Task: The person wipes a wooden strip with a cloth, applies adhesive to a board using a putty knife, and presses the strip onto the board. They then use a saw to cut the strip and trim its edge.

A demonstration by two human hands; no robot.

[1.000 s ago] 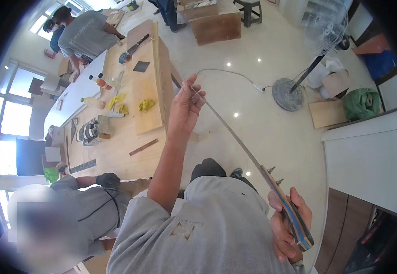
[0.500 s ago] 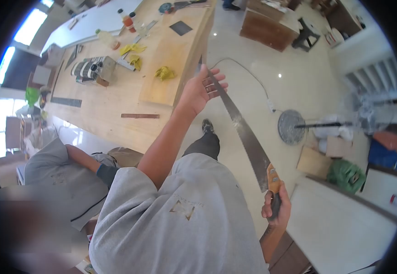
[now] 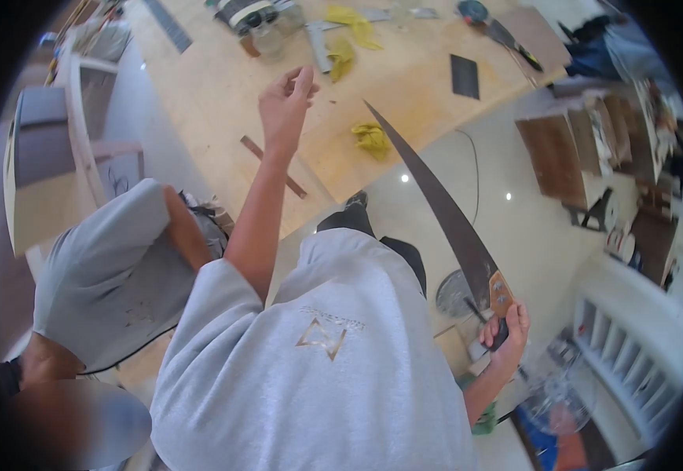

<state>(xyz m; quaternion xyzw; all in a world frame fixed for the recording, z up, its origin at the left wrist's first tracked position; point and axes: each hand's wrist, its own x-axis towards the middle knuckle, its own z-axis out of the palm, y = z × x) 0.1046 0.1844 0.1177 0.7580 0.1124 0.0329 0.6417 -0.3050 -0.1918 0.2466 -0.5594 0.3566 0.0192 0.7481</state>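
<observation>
My right hand (image 3: 514, 334) grips the handle (image 3: 500, 295) of a hand saw, which it holds up with the long dark blade (image 3: 443, 200) slanting to the upper left. The blade's narrow tip is beside the yellow cloth (image 3: 372, 140) on the wooden table (image 3: 208, 102). My left hand (image 3: 286, 98) is raised over the table, away from the saw, with its fingers curled in and nothing visible in them. A reddish-brown strip (image 3: 274, 166) lies on the table below it.
Another person in a grey shirt (image 3: 113, 290) is at the left. Farther back on the table are more yellow cloths (image 3: 341, 59), a dark square plate (image 3: 465, 77) and a metal ruler (image 3: 167, 26). A fan (image 3: 555, 400) and brown boxes (image 3: 549, 161) stand at the right.
The view has turned to the right and closer over the table. My left hand has left the blade's tip end, and its spread fingers have curled. My right hand still holds the saw.
</observation>
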